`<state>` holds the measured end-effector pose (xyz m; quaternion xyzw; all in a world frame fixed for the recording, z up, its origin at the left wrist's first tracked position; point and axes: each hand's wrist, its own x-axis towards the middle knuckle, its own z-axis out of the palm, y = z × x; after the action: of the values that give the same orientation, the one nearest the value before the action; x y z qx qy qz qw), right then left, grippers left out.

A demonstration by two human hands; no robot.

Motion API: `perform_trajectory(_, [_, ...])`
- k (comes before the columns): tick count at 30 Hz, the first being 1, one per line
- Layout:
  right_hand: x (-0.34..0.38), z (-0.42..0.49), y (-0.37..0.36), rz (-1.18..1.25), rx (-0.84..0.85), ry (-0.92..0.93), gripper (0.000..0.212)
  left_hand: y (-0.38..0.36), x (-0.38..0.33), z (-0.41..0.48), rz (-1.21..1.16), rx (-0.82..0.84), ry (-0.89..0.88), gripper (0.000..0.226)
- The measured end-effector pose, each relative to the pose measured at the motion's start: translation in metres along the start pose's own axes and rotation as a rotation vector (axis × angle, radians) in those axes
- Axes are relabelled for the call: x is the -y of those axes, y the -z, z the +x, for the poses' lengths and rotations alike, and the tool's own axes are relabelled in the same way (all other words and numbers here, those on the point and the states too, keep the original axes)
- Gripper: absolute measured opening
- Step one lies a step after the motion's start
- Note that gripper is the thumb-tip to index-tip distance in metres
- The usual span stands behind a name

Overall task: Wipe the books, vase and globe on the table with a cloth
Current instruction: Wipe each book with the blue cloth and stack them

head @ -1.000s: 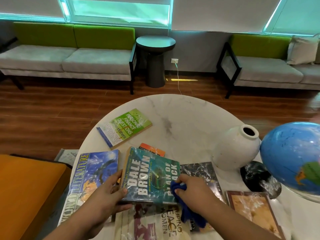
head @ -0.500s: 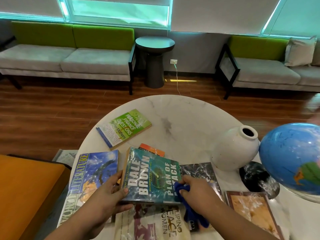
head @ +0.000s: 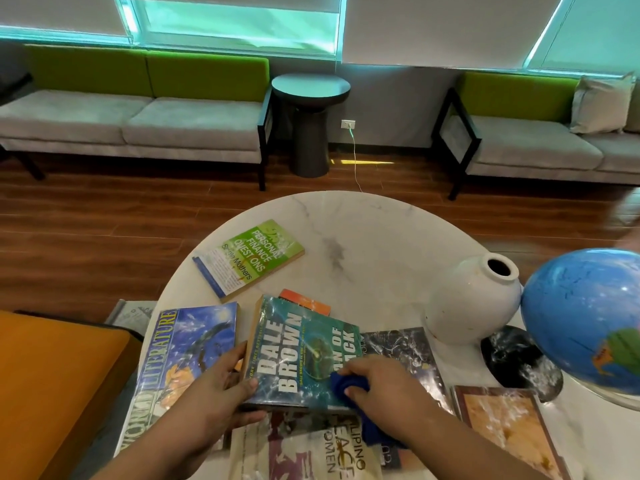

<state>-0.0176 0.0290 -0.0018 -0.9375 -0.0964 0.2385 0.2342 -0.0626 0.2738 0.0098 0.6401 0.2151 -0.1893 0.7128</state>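
Right hand (head: 379,384) presses bunched blue cloth (head: 346,384) onto teal paperback (head: 301,351), fingers curled over it. Left hand (head: 221,386) grips paperback's left edge. Paperback lies atop other books on round marble table (head: 363,237); white vase (head: 472,303) and globe (head: 581,313) at right.

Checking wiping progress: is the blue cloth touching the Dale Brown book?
Touching. The head view shows the right hand pressing the cloth onto the book cover, no gap.
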Motion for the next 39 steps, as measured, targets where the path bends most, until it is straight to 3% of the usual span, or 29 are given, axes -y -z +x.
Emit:
perform_trajectory(3, [-0.009, 0.006, 0.006, -0.049, -0.058, -0.071, 0.03, 0.0, 0.0, -0.001, 0.006, -0.005, -0.002, 0.046])
perform_trajectory(7, [-0.002, 0.006, -0.001, -0.004, -0.027, 0.022, 0.029, -0.001, 0.0, -0.001, 0.018, -0.011, 0.004, 0.048])
perform_trajectory(12, [-0.007, 0.021, 0.009, -0.041, -0.097, -0.078, 0.027, -0.001, -0.002, -0.002, 0.02, -0.01, 0.009, 0.046])
perform_trajectory(16, [0.002, 0.022, 0.005, -0.009, -0.06, -0.004, 0.03, -0.003, -0.003, -0.002, 0.045, -0.011, 0.008, 0.046])
perform_trajectory(20, [-0.002, 0.03, 0.011, -0.046, -0.079, -0.099, 0.033, -0.004, -0.004, -0.003, 0.05, -0.01, 0.005, 0.045])
perform_trajectory(25, [0.003, 0.025, 0.007, -0.013, -0.017, 0.037, 0.028, -0.004, -0.006, -0.003, 0.055, -0.006, 0.007, 0.044])
perform_trajectory(28, [0.0, 0.029, 0.012, -0.024, -0.055, -0.029, 0.03, -0.004, -0.006, -0.002, 0.07, -0.007, 0.013, 0.047])
perform_trajectory(33, [0.006, 0.026, 0.005, -0.033, -0.024, 0.058, 0.031, -0.002, -0.004, -0.001, 0.075, -0.001, 0.022, 0.052])
perform_trajectory(37, [-0.002, 0.033, 0.013, -0.019, -0.114, -0.044, 0.031, -0.002, -0.006, -0.002, 0.071, 0.006, 0.024, 0.052])
perform_trajectory(39, [0.002, 0.035, 0.013, -0.018, -0.112, 0.004, 0.029, -0.002, -0.008, -0.001, 0.08, 0.01, 0.021, 0.051])
